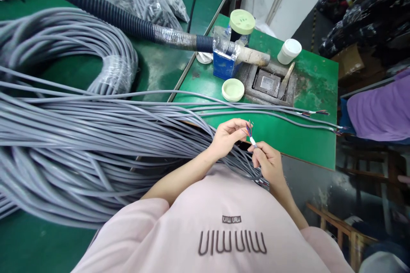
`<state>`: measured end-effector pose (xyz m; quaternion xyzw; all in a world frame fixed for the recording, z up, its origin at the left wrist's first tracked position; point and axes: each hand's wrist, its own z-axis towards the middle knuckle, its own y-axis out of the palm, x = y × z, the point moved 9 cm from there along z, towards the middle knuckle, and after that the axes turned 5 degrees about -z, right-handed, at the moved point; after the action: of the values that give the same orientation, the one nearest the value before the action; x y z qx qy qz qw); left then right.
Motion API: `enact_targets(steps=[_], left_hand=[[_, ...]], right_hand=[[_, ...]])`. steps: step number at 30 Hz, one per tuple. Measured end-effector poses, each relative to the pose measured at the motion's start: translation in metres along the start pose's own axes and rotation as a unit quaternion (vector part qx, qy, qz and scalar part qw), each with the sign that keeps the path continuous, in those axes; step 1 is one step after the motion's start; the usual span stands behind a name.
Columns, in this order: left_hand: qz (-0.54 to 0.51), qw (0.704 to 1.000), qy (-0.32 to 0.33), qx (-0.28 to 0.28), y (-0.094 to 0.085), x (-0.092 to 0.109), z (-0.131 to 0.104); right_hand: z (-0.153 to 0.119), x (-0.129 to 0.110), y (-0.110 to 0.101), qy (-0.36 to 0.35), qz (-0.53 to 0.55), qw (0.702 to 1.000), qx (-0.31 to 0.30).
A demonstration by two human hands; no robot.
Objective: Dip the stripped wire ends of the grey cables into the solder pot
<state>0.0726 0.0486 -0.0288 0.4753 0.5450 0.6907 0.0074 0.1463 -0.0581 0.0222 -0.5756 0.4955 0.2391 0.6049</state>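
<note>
Between my two hands is the stripped end of a grey cable, with a white sleeve (253,141) and thin coloured wires (248,128) fanning out of it. My left hand (229,135) pinches at these wires with thumb and forefinger. Just below the white sleeve, my right hand (268,160) has its fingers closed on the grey cable. A large bundle of grey cables (128,130) runs from the left towards my hands. Several separate cables (272,113) lie beyond them, their bare coloured ends near the table's right edge.
A solder pot (266,83) with a scraper (286,81) sits at the back right. Around it are a suction hose (179,37), a green lid (233,90), a green-topped jar (242,21) and a white tub (289,51). A coiled cable bundle (118,68) lies left. At right is a person's purple sleeve (381,108).
</note>
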Motion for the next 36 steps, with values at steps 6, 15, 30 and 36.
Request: enact_targets(steps=[6, 15, 30, 36], left_hand=[[0.024, 1.0, 0.011, -0.015, 0.008, 0.011, 0.002], [-0.014, 0.999, -0.038, -0.032, 0.034, -0.003, -0.003], [0.04, 0.997, 0.037, 0.052, 0.023, 0.004, -0.004], [0.019, 0.998, 0.035, 0.053, 0.017, 0.003, -0.004]], right_hand=[[0.003, -0.004, -0.007, 0.013, -0.005, 1.0, -0.014], [0.019, -0.018, -0.021, -0.031, -0.055, 0.995, 0.076], [0.018, -0.05, -0.034, -0.227, -0.134, 0.934, 0.241], [0.026, -0.058, -0.028, -0.241, -0.155, 0.933, 0.216]])
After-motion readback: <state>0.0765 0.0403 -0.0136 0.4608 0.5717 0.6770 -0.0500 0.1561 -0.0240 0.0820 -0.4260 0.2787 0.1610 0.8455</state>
